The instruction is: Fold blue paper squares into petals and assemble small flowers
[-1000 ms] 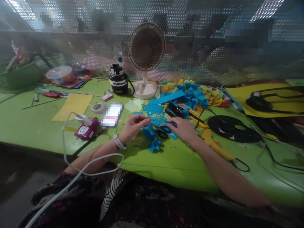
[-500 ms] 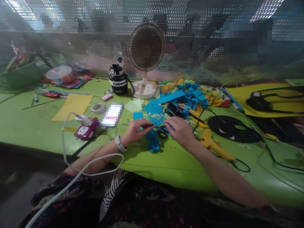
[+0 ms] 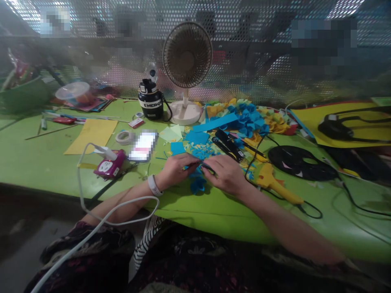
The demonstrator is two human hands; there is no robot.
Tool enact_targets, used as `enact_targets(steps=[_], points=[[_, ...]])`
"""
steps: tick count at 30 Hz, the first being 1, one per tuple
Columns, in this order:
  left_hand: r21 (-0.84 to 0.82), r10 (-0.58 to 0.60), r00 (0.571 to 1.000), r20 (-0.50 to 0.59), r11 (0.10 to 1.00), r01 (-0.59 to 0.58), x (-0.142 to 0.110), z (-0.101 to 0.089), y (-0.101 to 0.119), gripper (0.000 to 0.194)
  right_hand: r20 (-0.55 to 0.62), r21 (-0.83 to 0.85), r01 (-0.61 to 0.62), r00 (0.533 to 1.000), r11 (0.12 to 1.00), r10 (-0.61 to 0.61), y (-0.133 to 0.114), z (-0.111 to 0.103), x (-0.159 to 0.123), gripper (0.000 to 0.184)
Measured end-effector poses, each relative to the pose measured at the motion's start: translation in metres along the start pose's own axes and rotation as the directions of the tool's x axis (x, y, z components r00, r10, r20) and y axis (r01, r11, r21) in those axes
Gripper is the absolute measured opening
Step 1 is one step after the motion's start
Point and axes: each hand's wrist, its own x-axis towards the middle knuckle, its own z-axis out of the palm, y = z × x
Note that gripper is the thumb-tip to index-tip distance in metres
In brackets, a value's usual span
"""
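My left hand (image 3: 179, 169), with a pale band at the wrist, is closed in a pinch near the middle of the table; what its fingertips hold is too small to make out. Close beside it, my right hand (image 3: 226, 174) is closed with the dark handle of a pair of scissors (image 3: 209, 167) between thumb and fingers. The blades are hidden. Just below the hands a folded blue paper flower (image 3: 198, 185) lies on the green table. Behind them are small blue paper scraps (image 3: 201, 152) and a larger blue sheet (image 3: 197, 137).
A black stapler (image 3: 229, 144) and a yellow glue gun (image 3: 279, 185) lie right of my hands. Folded paper pieces (image 3: 247, 120) are heaped behind. A phone (image 3: 143, 145), purple power adapter (image 3: 109, 165), tape roll (image 3: 124, 137), black bottle (image 3: 151, 101) and fan (image 3: 187, 57) stand left and back.
My right hand has shifted slightly left and down, and its thumb and fingers now close around the dark scissors handle that lay beside them. The left hand stays nearly in place. The view has tilted slightly.
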Motion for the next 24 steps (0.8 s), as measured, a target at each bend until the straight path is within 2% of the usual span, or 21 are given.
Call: enact_targets(steps=[9,15,24], points=[[0.074,0.034,0.999,0.023,0.997,-0.036,0.0028,-0.0037,0.0048,0.016,0.003,-0.095,0.023,1.000,0.995,-0.022,-0.0047,-0.0028,0.0023,0.012],[0.133,0.031,0.995,0.097,0.990,-0.044,0.0008,-0.0047,0.0032,0.019,0.050,-0.103,0.066,0.997,0.992,-0.061,-0.0046,-0.0002,0.0007,0.015],[0.135,0.022,0.996,0.091,0.990,-0.034,0.0008,-0.0047,0.0030,0.016,0.093,-0.067,0.084,0.993,0.994,-0.078,-0.0016,0.0039,-0.0037,0.019]])
